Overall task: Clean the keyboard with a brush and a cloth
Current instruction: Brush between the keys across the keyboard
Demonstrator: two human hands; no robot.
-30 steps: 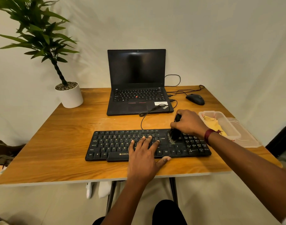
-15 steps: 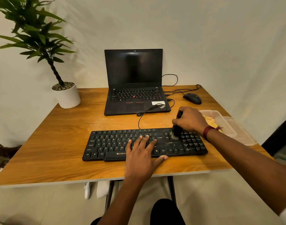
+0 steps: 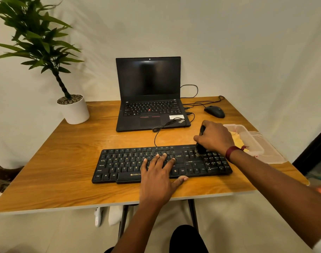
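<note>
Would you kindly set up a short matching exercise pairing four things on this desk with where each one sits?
Things:
1. brush
2. left hand
3. mouse
4. yellow cloth

Places:
A. inside the clear plastic tub
B. flat on the keyboard
C. beside the laptop
D. gripped in the right hand

Pairs: 1-D, 2-B, 3-C, 4-A

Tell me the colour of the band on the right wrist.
Dark red, maroon. The wrist band shows best in the head view, just behind the right hand holding the brush.
</note>
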